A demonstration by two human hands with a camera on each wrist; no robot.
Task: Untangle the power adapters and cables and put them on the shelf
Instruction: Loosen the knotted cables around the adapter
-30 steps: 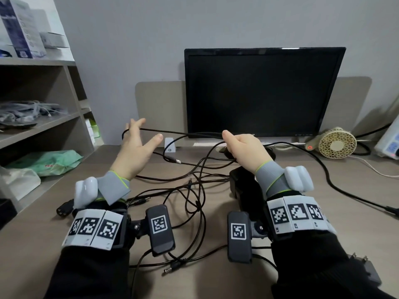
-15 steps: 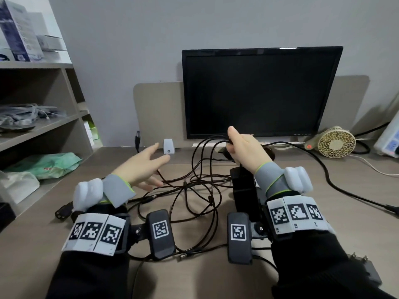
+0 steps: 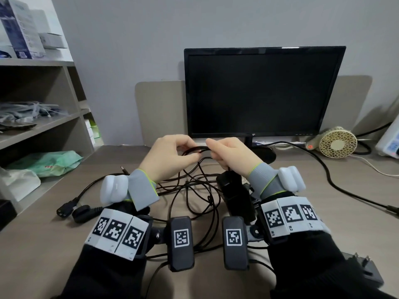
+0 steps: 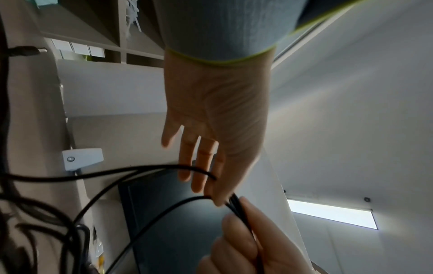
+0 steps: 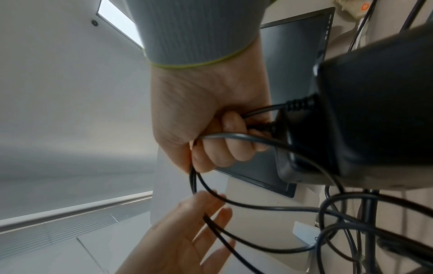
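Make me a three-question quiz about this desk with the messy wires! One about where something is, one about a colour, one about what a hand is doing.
1. Where is the small round fan?
A. on the shelf
B. on the desk, right of the monitor
C. in a hand

2. What colour are the tangled cables?
A. black
B. red
C. yellow

3. What is the right hand doing?
A. lying flat on the desk
B. gripping cables
C. pointing at the monitor

Answers:
1. B: it sits beside the monitor on the desk.
2. A: every loop is black.
3. B: its fingers curl round the cables.
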